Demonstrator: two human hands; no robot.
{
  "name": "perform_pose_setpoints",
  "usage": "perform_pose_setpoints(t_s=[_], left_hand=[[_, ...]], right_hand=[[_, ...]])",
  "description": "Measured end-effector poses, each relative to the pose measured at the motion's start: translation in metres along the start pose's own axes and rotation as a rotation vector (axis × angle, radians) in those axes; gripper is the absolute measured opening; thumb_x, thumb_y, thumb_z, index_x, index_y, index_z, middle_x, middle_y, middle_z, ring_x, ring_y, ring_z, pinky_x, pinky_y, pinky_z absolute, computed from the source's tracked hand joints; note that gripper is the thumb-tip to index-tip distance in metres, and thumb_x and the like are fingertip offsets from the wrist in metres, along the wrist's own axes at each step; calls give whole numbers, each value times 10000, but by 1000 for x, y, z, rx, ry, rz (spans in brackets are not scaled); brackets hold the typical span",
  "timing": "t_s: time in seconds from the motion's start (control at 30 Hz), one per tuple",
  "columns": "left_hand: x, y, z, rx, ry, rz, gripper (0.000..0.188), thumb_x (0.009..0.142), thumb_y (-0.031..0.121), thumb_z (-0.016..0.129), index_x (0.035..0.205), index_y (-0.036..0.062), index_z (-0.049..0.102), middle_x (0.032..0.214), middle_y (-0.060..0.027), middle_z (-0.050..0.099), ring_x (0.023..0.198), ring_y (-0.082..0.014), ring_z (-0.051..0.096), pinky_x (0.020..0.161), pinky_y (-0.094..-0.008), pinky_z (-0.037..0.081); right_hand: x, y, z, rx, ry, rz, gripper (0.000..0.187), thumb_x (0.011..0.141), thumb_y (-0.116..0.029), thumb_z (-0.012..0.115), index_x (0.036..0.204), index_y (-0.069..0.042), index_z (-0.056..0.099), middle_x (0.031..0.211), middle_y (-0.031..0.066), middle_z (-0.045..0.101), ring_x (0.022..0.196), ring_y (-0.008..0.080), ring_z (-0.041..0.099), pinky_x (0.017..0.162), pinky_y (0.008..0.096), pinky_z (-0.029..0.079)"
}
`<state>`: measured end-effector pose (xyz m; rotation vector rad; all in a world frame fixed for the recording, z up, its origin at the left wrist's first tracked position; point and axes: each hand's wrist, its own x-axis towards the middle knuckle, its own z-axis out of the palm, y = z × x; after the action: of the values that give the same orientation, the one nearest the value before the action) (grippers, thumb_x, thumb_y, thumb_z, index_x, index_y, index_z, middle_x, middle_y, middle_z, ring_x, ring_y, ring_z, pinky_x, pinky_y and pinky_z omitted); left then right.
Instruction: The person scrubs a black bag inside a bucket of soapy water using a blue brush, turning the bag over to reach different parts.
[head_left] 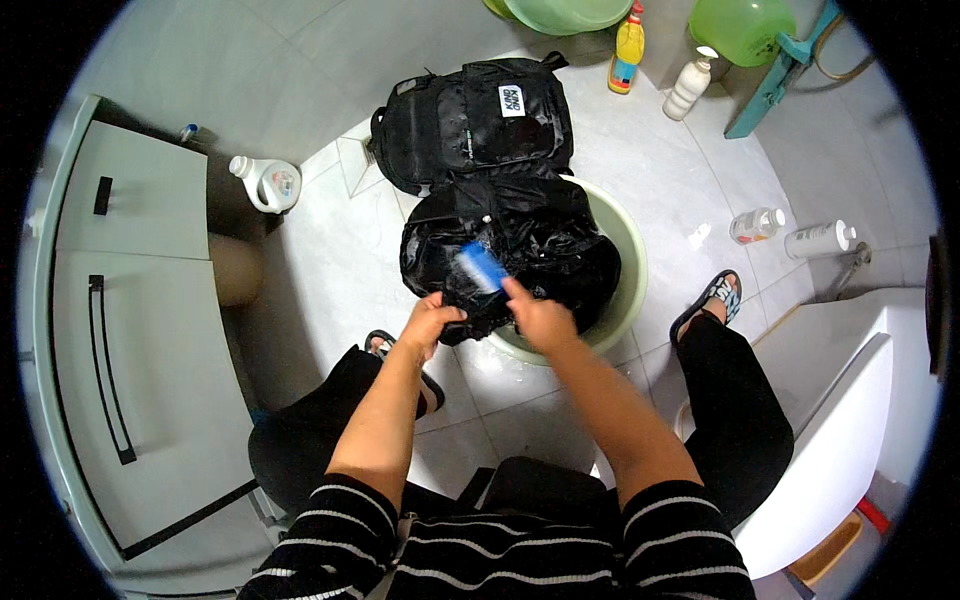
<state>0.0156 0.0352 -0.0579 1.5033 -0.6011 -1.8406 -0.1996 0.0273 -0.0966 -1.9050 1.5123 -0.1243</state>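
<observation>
A wet black backpack (515,235) lies over a pale green basin (632,265), covering most of its opening. My left hand (432,325) pinches the near left edge of the backpack's fabric. In my right hand (545,318) is a blue scrub brush (482,268), lying against the backpack's upper surface; the hand is slightly blurred. What the basin holds under the bag is mostly hidden. Just beyond, another black backpack (480,120) with a white label lies on the tiles, touching or overlapping the nearer one.
A white jug (268,184) stands by the cabinet (150,380) on the left. At the back right are a yellow bottle (627,55), a white pump bottle (690,85) and green basins (740,28). Two bottles (757,226) sit by the right wall, near a white toilet (830,440).
</observation>
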Motion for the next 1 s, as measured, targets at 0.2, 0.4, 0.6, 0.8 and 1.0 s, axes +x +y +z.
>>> perform_pose_setpoints(t_s=[0.2, 0.4, 0.6, 0.8, 1.0], left_hand=[[-21, -21, 13, 117, -164, -33, 241, 752, 57, 664, 990, 45, 629, 941, -8, 651, 855, -107, 577, 836, -244, 416], [-41, 48, 63, -118, -152, 309, 312, 866, 161, 588, 1138, 18, 538, 1054, -48, 614, 946, -147, 570, 877, -313, 445], [-45, 138, 137, -646, -108, 314, 168, 892, 115, 539, 1034, 24, 528, 1016, -109, 604, 914, -218, 598, 853, -360, 478], [-33, 134, 147, -176, -269, 302, 81, 891, 154, 545, 961, 114, 550, 983, -22, 606, 905, -167, 572, 793, -353, 458], [-3, 140, 132, -189, 63, 263, 52, 892, 147, 548, 930, 112, 541, 816, 13, 564, 695, -126, 498, 698, -299, 388]], right_hand=[[-9, 3, -46, 154, 239, 271, 418, 925, -358, 381, 1309, -203, 443, 948, 187, 632, 853, 388, 601, 736, 470, 478], [-39, -29, -67, 435, 453, 79, 375, 908, -291, 471, 1229, -108, 533, 919, 226, 622, 847, 366, 613, 750, 371, 470], [-90, -82, -105, 588, 825, -15, 393, 926, -191, 439, 1299, -66, 451, 972, 215, 624, 782, 259, 635, 684, 333, 472], [-74, -68, -115, 459, 888, -25, 372, 912, -188, 466, 1262, -62, 482, 857, 247, 610, 715, 378, 619, 608, 414, 484], [-80, -87, -79, 575, 735, 61, 408, 909, -186, 486, 1313, -151, 440, 835, 261, 594, 737, 383, 620, 623, 389, 474]])
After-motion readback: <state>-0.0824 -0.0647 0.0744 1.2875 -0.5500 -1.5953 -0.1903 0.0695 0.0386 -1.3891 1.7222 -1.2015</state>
